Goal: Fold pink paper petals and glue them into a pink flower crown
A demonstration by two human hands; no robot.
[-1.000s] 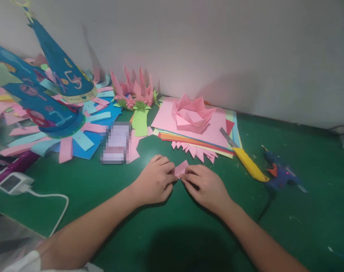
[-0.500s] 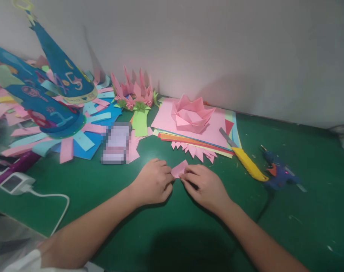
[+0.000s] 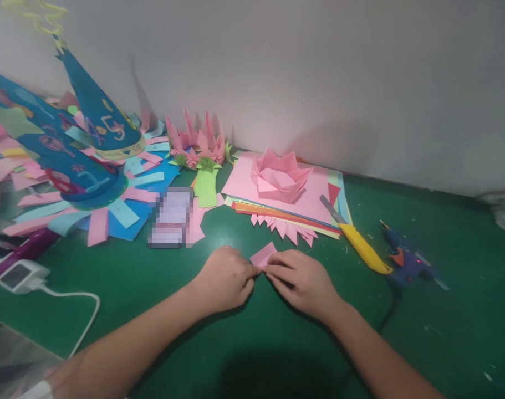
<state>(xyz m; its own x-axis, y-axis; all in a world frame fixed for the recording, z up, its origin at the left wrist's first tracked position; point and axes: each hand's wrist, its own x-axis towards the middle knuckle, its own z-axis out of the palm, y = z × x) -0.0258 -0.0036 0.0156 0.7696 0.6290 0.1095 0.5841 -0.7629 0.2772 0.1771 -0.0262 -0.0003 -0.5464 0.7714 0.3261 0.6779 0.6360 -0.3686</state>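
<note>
A small piece of pink paper (image 3: 263,255) lies between my hands on the green table (image 3: 219,349). My left hand (image 3: 229,277) is closed, its index fingertip pressed at the paper's lower edge. Thumb and fingers of my right hand (image 3: 300,280) pinch the same paper at its lower right side. The two sets of fingertips nearly meet there. Just beyond my hands lies a row of pointed pink paper pieces (image 3: 285,228). Behind it, a folded pink paper flower (image 3: 279,177) sits on a stack of coloured paper (image 3: 235,180).
A yellow utility knife (image 3: 364,249), blade out, lies beside a blue glue gun (image 3: 412,266) on the right. To the left are a blurred phone-like object (image 3: 171,216), a pink paper crown (image 3: 198,144), blue cone hats (image 3: 98,105) and a white device (image 3: 21,276) with a cable.
My left index finger has extended along the paper's lower edge, and more of the paper shows. The whole view has shifted slightly, with things sitting a little lower.
</note>
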